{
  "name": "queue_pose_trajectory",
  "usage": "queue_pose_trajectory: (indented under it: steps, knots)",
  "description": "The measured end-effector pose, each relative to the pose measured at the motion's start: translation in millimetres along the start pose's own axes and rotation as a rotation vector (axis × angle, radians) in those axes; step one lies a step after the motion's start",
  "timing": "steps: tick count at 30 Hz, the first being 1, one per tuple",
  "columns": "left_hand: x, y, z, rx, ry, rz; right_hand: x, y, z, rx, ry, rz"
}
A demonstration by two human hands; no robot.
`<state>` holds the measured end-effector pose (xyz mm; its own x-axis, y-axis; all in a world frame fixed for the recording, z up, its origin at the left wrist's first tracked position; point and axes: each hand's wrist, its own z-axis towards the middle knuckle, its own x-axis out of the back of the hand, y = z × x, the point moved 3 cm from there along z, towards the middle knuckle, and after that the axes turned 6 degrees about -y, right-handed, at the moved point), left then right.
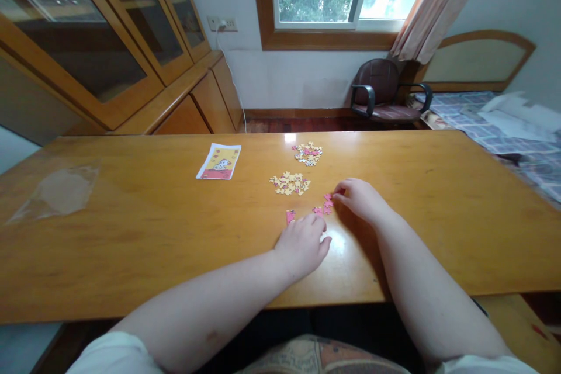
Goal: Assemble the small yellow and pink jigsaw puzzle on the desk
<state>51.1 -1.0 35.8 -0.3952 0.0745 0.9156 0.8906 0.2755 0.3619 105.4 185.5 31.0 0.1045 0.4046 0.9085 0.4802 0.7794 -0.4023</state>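
Evidently, the left hand partly hides some pink puzzle pieces.

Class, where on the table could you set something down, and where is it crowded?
Bare table lies between the clear bag and the picture card, and also right of the right hand. Crowded: around the left hand, pink pieces, yellow pile and farther pile.

Pink interlocking jigsaw pieces, beside my right hand. Pale-yellow jigsaw pieces with purplish-red touches, beyond my left hand. Farther heap of jigsaw pieces: pale yellow, pink, white. White-bordered rectangular paper picture, yellow over pink, leftward. Glossy orange-brown wooden table, beneath both hands.
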Motion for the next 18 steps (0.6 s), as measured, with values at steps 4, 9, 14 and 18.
queue_pose_trajectory:
  steps: [4, 9, 14, 18]
  knots:
    - [-2.7, -1, 2, 0.000, -0.022, 0.036, -1, 3, 1, 0.002, -0.005, 0.004]
    - [-5.2, -2, 3, -0.009, -0.011, 0.034, -8, -1, 0, 0.149, -0.085, 0.087]
    - [-2.1, -4, 3, -0.019, 0.045, 0.036, -10, -3, -1, 0.202, -0.135, 0.093]
    - [5.8, -17, 10, 0.057, 0.062, 0.022, -6, -5, -4, 0.193, -0.115, 0.088]
